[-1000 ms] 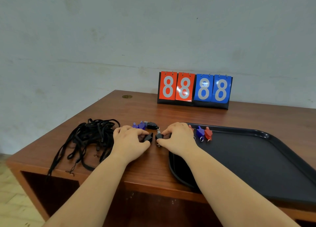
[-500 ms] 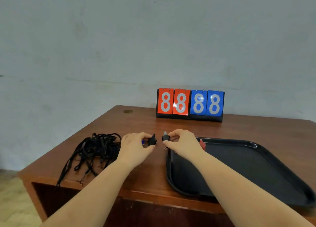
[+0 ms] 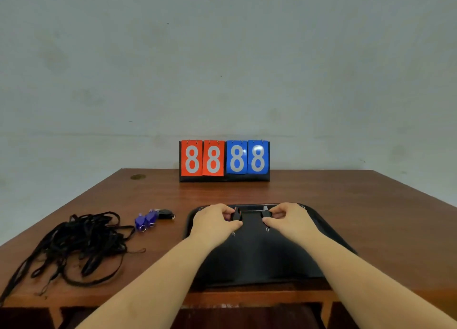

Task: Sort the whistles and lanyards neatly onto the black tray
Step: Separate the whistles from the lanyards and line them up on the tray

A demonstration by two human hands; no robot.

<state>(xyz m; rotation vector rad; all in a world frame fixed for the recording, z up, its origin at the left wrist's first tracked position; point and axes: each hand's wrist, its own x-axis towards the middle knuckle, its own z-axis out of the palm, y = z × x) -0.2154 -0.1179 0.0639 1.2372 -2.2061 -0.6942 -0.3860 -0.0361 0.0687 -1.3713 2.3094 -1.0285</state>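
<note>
Left hand (image 3: 215,221) pinching black whistle (image 3: 237,214), right hand (image 3: 289,218) pinching second black whistle (image 3: 266,213), both over black tray (image 3: 252,254) lower centre, lanyards (image 3: 74,244) tangled lower left, blue whistles (image 3: 146,220) beside them

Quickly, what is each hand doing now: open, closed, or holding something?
Left hand: pinches a black whistle over the black tray.
Right hand: pinches another black whistle.

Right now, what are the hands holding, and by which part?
Each hand pinches a black whistle by its body over the black tray: left hand on one, right hand on another.
</note>
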